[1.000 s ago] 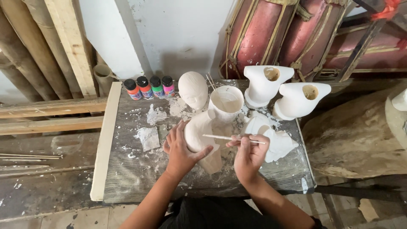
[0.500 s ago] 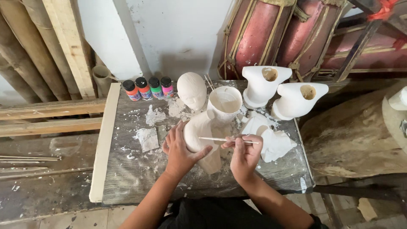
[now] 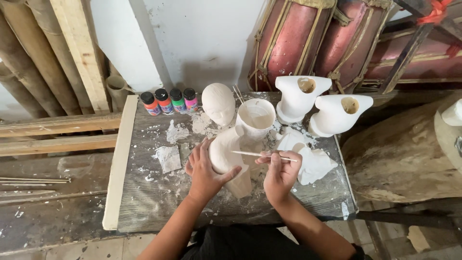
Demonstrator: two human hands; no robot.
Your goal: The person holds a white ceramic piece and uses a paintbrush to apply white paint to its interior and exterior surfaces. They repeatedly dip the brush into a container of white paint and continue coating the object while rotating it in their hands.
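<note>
My left hand (image 3: 204, 169) grips a white plaster figure (image 3: 225, 153) that lies on the grey wooden board (image 3: 159, 202). My right hand (image 3: 280, 172) pinches a thin wooden stick (image 3: 260, 154) held level, its tip touching the figure's side. Just behind the figure stands a white cup of white liquid (image 3: 256, 117) with more sticks in it. A white plaster head (image 3: 218, 103) sits left of the cup.
Several small paint bottles (image 3: 169, 100) line the board's back left. Two white plaster busts (image 3: 297, 96) (image 3: 338, 113) stand at the back right, white scraps (image 3: 315, 164) beside my right hand. Red drums (image 3: 288, 43) lean on the wall; timber and bamboo (image 3: 53, 58) stand left.
Both hands stay on the figure and stick; the stick has shifted only slightly along the figure. The view has drifted a little.
</note>
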